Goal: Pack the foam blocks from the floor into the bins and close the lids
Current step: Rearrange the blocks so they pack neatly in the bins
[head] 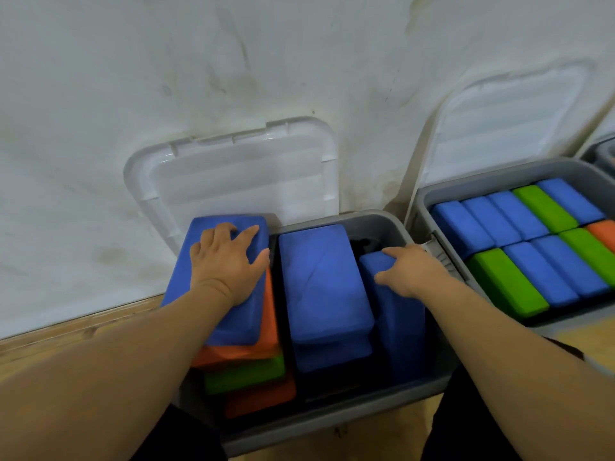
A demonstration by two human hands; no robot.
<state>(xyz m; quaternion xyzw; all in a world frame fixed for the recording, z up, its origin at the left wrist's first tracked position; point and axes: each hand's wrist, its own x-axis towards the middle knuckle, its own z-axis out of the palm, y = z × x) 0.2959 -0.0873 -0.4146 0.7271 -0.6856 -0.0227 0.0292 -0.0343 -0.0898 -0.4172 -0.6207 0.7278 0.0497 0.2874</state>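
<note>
A grey bin point(336, 419) stands in front of me, its translucent white lid point(239, 171) leaning open against the wall. At the bin's left a blue foam block point(186, 277) tops a stack of orange point(269, 327), green point(246, 375) and orange blocks. My left hand point(229, 261) lies flat on that blue block with fingers spread. Two stacked blue blocks point(319, 281) fill the middle. At the right a blue block point(399, 321) stands on edge, and my right hand point(409, 271) grips its top end.
A second grey bin point(422, 201) at the right holds several blue, green and orange blocks in two rows, its lid point(509, 121) also open against the wall. Part of a third bin point(602, 154) shows at the far right. Wooden floor point(66, 341) runs along the stained white wall.
</note>
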